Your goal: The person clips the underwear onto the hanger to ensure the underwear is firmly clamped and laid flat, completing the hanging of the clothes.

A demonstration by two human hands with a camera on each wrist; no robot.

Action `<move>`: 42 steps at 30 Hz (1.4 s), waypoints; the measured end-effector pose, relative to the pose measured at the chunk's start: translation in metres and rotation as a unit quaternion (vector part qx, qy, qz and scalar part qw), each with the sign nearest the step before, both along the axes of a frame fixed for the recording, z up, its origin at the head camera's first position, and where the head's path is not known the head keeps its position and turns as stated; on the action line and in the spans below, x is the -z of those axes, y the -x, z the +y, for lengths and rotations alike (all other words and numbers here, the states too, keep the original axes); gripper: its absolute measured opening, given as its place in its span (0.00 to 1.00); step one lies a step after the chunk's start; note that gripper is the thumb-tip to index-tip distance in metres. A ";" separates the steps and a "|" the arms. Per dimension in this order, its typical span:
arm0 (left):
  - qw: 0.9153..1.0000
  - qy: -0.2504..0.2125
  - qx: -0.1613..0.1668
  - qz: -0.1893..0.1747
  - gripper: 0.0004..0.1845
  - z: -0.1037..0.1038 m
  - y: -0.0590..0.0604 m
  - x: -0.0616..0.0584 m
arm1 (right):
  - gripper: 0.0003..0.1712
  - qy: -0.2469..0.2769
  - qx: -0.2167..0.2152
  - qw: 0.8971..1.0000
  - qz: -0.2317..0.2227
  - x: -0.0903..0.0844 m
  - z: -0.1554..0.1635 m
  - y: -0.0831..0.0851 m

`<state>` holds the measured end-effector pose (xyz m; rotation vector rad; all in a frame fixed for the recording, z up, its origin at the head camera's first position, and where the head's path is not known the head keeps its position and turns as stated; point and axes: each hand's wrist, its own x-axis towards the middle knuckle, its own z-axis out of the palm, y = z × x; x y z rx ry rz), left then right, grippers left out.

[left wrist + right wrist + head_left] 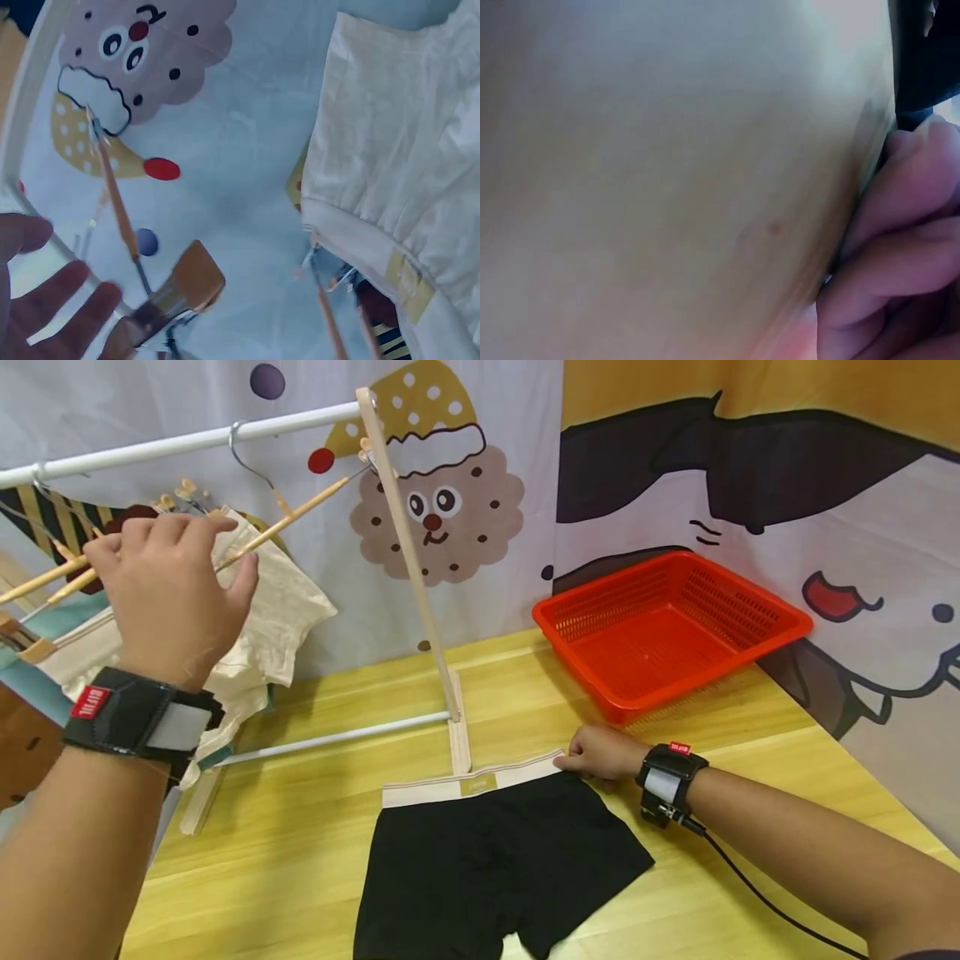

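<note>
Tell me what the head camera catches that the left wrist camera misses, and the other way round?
Only the head view shows the black shorts lying on the yellow table, the right hand pinching their waistband, and the red basket. Only the left wrist view shows the left hand's fingers from the palm side, spread and holding nothing, and a wooden clip up close. Both show the cream garment hanging on the rack and the cartoon backdrop.
</note>
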<state>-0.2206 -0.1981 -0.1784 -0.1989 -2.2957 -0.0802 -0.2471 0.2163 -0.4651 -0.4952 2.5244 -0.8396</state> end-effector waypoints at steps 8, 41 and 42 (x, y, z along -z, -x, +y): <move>0.980 0.000 -0.066 -0.189 0.27 -0.014 0.018 -0.014 | 0.30 -0.007 0.007 1.000 -0.009 0.002 0.001 0.000; 0.994 0.043 -0.068 -0.070 0.19 -0.035 -0.014 -0.018 | 0.29 -0.014 0.001 1.000 -0.021 -0.001 -0.001 0.002; 0.995 0.045 -0.065 -0.067 0.19 -0.035 -0.016 -0.018 | 0.29 -0.015 0.001 1.000 -0.022 -0.001 -0.001 0.002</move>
